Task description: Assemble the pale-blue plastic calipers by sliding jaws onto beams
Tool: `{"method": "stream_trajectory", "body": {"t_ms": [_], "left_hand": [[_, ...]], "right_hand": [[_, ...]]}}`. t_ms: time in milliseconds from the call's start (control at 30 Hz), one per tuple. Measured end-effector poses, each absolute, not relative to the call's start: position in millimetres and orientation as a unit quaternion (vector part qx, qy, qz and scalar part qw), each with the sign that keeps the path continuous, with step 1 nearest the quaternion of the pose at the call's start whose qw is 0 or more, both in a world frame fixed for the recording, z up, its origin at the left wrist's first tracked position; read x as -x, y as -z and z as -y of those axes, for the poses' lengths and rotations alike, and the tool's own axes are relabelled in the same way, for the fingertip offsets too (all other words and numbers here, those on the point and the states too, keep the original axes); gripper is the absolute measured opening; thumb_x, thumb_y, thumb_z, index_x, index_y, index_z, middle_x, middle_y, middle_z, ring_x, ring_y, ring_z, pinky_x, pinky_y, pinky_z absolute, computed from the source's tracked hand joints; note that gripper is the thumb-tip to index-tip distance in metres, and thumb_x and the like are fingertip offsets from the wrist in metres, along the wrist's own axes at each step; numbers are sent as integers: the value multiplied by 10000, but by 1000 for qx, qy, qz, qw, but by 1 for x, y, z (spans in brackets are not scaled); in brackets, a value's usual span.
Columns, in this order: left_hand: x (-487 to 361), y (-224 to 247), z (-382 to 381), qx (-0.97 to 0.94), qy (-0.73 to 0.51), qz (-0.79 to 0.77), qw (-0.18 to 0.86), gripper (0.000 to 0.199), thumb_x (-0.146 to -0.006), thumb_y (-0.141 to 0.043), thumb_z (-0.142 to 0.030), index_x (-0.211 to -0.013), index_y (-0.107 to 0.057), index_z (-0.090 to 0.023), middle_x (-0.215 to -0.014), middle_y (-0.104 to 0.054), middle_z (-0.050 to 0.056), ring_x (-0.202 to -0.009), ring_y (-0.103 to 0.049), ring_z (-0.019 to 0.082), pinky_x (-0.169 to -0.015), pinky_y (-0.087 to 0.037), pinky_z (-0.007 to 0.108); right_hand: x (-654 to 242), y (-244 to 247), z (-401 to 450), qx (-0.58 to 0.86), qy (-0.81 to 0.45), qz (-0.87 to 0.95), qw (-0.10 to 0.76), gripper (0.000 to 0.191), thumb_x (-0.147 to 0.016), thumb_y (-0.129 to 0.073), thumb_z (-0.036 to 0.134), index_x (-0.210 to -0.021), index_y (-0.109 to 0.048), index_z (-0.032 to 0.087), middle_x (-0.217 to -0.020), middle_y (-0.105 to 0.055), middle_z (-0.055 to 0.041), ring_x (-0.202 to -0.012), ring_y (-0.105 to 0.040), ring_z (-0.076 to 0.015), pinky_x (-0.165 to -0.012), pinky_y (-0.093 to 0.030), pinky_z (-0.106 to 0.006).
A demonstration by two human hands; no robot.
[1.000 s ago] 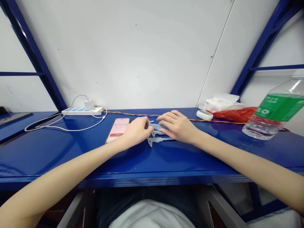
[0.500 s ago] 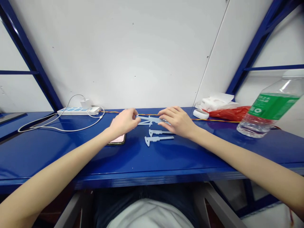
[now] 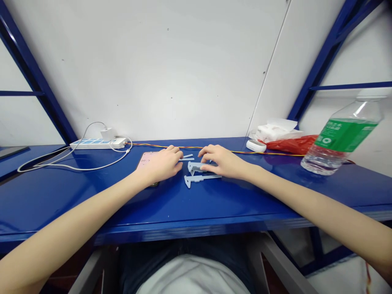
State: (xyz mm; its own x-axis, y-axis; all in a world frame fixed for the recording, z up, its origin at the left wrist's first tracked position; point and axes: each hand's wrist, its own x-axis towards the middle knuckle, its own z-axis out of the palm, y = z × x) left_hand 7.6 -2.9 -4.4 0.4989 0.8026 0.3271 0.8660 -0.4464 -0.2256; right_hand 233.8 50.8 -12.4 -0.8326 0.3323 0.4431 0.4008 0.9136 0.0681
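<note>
1. Left hand: open, apparently empty, resting over a smartphone, fingertips just beside two thin plastic strips.
2. Right hand: apart from the left, fingers curved onto a pale blue plastic caliper, grip impossible to tell.
3. Second plastic caliper: flat just below, on the blue surface.
4. Best handling: light fingertip contact, pieces kept flat.

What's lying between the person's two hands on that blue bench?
The head view shows two pale blue plastic calipers and thin strips of similar plastic between the left hand and the right hand.
</note>
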Motion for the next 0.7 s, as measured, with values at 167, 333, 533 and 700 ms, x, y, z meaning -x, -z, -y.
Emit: {"method": "stream_trajectory", "body": {"t_ms": [167, 333, 533, 700], "left_hand": [[6, 9, -17, 823, 4, 524, 221, 246, -871, -445, -225, -999, -631, -128, -1036, -620, 120, -1018, -537, 256, -819, -467, 360], [10, 1, -24, 812, -44, 542, 212, 247, -863, -437, -184, -953, -663, -141, -1050, -621, 118, -1021, -539, 248, -803, -450, 348], [17, -3, -30, 818, -45, 532, 215, 245, -851, -439, -176, -850, -684, -167, -972, -631, 99, -935, -556, 213, -757, -424, 313], [22, -2, -34, 837, -32, 489, 243, 219, -812, -448, -150, -775, -664, -147, -935, -647, 105, -916, -564, 216, -759, -410, 321]], "right_hand": [[-235, 12, -50, 226, 29, 957, 180, 274, -868, -536, 436, -884, -660, 192, -1093, -615, -83, -983, -563, -222, -879, -410, -383], [-249, 5, -64, 379, 68, 914, 131, 287, -847, -521, 384, -973, -662, 169, -1129, -595, -123, -987, -557, -274, -841, -422, -406], [-271, -2, -86, 434, 18, 900, 35, 294, -793, -552, 426, -898, -670, 177, -992, -616, -108, -913, -576, -252, -768, -439, -348], [-272, 1, -90, 411, 11, 909, 66, 210, -776, -570, 387, -749, -657, 199, -900, -630, -75, -812, -598, -218, -695, -448, -323]]}}
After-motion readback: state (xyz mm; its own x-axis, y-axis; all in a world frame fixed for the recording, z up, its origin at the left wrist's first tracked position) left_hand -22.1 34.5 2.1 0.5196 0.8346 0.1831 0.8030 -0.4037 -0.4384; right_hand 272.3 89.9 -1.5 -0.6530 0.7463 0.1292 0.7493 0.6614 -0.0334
